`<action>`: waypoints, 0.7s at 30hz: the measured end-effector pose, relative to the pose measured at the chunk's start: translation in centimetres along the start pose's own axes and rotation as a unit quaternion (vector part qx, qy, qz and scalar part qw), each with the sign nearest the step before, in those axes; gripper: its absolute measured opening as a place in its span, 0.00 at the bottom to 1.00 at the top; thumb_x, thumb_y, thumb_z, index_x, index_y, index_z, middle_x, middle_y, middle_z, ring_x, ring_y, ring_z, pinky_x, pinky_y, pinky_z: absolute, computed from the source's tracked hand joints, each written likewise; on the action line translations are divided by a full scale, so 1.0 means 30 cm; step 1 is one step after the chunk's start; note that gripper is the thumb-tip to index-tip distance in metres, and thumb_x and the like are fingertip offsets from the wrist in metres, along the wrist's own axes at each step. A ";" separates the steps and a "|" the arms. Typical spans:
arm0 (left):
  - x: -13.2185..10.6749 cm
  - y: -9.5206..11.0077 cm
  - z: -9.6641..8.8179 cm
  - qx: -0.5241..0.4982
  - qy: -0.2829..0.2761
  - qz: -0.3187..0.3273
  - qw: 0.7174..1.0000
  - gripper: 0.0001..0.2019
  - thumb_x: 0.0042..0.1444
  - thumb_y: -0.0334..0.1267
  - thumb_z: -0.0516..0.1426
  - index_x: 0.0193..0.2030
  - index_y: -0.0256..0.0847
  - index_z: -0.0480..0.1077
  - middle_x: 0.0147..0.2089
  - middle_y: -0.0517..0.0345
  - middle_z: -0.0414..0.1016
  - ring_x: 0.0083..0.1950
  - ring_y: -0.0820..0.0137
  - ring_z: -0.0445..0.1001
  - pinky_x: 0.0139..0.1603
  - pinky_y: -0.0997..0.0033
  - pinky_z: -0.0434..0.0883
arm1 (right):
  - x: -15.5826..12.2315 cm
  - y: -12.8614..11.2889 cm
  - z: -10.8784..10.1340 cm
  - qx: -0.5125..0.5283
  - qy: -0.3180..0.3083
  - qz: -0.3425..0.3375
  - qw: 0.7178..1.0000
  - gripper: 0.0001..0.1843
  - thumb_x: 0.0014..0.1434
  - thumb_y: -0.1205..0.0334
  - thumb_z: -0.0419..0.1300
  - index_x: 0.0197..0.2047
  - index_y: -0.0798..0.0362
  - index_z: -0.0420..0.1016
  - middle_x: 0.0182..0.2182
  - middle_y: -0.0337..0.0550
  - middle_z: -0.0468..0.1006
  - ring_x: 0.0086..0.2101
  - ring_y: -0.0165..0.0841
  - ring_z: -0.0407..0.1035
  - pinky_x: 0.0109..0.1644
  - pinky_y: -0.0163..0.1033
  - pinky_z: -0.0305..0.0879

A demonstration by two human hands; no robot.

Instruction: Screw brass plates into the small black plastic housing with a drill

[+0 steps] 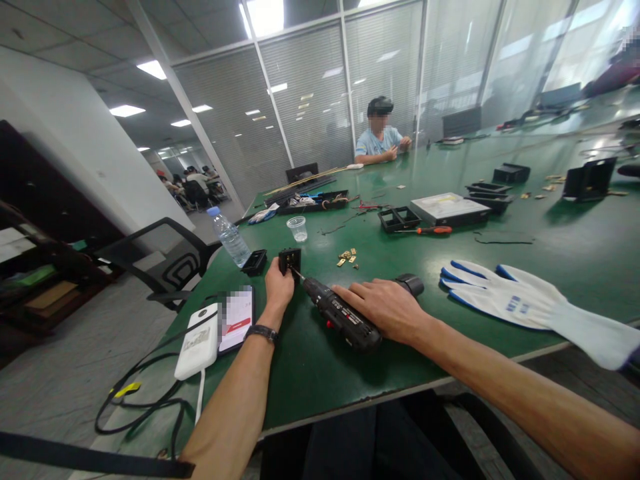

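Note:
My right hand (383,307) is wrapped round a black cordless drill (345,317) that lies slanted over the green table. Its thin bit points at a small black plastic box (290,260), which my left hand (279,288) grips from the side. The bit's tip reaches the face of the box, where small brass-coloured parts show; whether it sits in a screw I cannot tell. Several small brass pieces (347,257) lie loose to the right of the box. An open black plastic box (254,263) stands to the left of my left hand.
Left are a water bottle (230,239), a phone (237,319) and a white power bank (199,341) with cables. A clear cup (297,229) stands beyond. To the right lie white-and-blue gloves (515,300), a screwdriver (434,231) and black trays (399,219). A person (381,137) sits across the table.

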State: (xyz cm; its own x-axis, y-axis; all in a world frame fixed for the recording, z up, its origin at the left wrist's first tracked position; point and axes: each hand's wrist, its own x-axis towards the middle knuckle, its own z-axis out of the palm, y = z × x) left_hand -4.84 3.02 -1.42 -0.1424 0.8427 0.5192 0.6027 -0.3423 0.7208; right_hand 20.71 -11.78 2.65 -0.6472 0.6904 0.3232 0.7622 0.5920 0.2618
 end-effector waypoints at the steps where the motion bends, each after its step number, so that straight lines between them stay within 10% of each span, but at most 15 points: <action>1: -0.001 0.002 -0.001 0.001 0.000 -0.002 1.000 0.11 0.55 0.28 0.56 0.44 0.38 0.71 0.41 0.50 0.78 0.43 0.63 0.76 0.49 0.65 0.70 | 0.000 0.000 0.000 0.000 0.000 0.002 1.000 0.32 0.62 0.66 0.57 0.67 0.52 0.52 0.42 0.43 0.75 0.37 0.38 0.72 0.37 0.43 0.61; 21: -0.003 0.008 -0.002 -0.012 -0.002 -0.003 1.000 0.10 0.54 0.28 0.56 0.44 0.38 0.72 0.41 0.51 0.77 0.43 0.63 0.75 0.50 0.65 0.70 | 0.002 -0.002 -0.003 0.003 -0.002 0.000 1.000 0.32 0.62 0.66 0.57 0.68 0.52 0.52 0.41 0.43 0.76 0.37 0.38 0.73 0.37 0.42 0.61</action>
State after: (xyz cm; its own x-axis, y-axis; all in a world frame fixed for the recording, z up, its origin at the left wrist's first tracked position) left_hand -4.74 2.85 -1.27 -0.1434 0.8461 0.5134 0.5821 -0.3474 0.7352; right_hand 20.61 -11.81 2.74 -0.6468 0.6927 0.3191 0.7626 0.5939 0.2563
